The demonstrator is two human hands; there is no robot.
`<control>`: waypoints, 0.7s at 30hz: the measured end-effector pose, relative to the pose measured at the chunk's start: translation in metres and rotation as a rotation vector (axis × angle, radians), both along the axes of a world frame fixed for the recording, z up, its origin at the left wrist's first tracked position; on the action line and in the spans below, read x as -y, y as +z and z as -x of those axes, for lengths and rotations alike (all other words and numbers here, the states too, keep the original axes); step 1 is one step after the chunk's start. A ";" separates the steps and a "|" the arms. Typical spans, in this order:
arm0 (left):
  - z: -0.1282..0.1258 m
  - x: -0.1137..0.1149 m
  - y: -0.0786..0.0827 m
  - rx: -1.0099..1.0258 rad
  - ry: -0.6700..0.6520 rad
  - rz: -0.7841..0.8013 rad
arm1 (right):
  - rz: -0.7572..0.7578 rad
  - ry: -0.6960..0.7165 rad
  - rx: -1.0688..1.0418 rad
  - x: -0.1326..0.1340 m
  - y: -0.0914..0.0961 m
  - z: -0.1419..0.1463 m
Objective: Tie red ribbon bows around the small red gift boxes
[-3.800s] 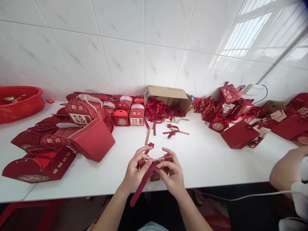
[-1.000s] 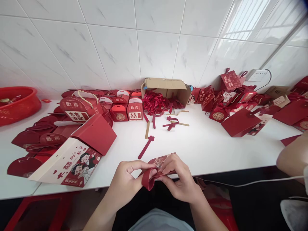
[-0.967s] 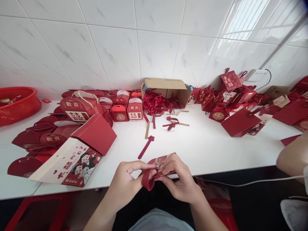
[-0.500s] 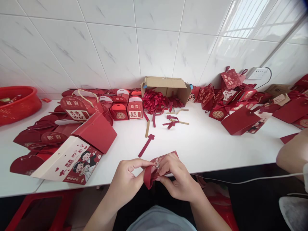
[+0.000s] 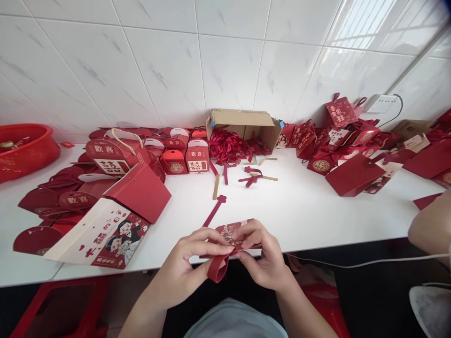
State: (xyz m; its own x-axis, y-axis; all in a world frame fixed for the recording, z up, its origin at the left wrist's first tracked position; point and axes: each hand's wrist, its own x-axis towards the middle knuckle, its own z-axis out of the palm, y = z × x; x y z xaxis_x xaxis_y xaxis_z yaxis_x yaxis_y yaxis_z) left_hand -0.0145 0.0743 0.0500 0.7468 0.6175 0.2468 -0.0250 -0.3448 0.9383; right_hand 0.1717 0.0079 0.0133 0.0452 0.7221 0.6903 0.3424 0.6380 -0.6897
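Close to the table's front edge, both hands are on a small red gift box with printed pale figures. A dark red strap bends into a loop on its near side. My left hand pinches the strap where it meets the box. With its fingers curled, my right hand grips the box's right part and touches the strap's end. The fingers hide much of the box. Just beyond lies a loose red strap with a flower-shaped end.
Behind, a cardboard box spills red straps. Several finished-looking red gift boxes and unfolded ones crowd the left; more boxes pile up at right. A red basin stands far left. Another person's arm shows at right.
The strap's loop has turned and opened wider toward me. My left fingers have moved further over the box, which now lies flatter. My right hand has shifted slightly left.
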 end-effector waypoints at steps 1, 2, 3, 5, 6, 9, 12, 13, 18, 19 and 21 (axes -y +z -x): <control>0.001 0.000 -0.002 0.009 -0.002 -0.041 | -0.016 -0.008 0.000 0.000 0.000 0.000; 0.002 -0.001 -0.003 0.014 0.002 -0.091 | -0.026 -0.016 0.003 -0.001 -0.001 0.000; 0.002 -0.001 -0.005 0.017 0.013 -0.139 | -0.031 -0.023 0.007 -0.001 -0.001 0.000; 0.001 -0.003 -0.009 0.032 0.024 -0.207 | -0.031 -0.035 0.010 -0.002 -0.001 0.001; 0.000 -0.003 -0.011 0.044 0.024 -0.221 | -0.029 -0.041 0.006 -0.002 -0.002 0.001; -0.004 -0.005 -0.015 0.075 0.041 -0.228 | -0.027 -0.049 -0.015 -0.002 -0.002 0.003; -0.005 -0.006 -0.018 0.088 0.070 -0.263 | -0.028 -0.045 -0.034 -0.003 -0.003 0.004; -0.005 -0.006 -0.019 0.087 0.078 -0.274 | -0.026 -0.046 -0.035 -0.003 -0.003 0.004; -0.005 -0.005 -0.022 0.093 0.095 -0.306 | -0.012 -0.068 -0.032 -0.003 -0.006 0.005; -0.005 -0.005 -0.022 0.098 0.096 -0.311 | -0.012 -0.070 -0.036 -0.003 -0.006 0.005; -0.005 -0.005 -0.023 0.108 0.103 -0.323 | -0.022 -0.068 -0.043 -0.004 -0.007 0.006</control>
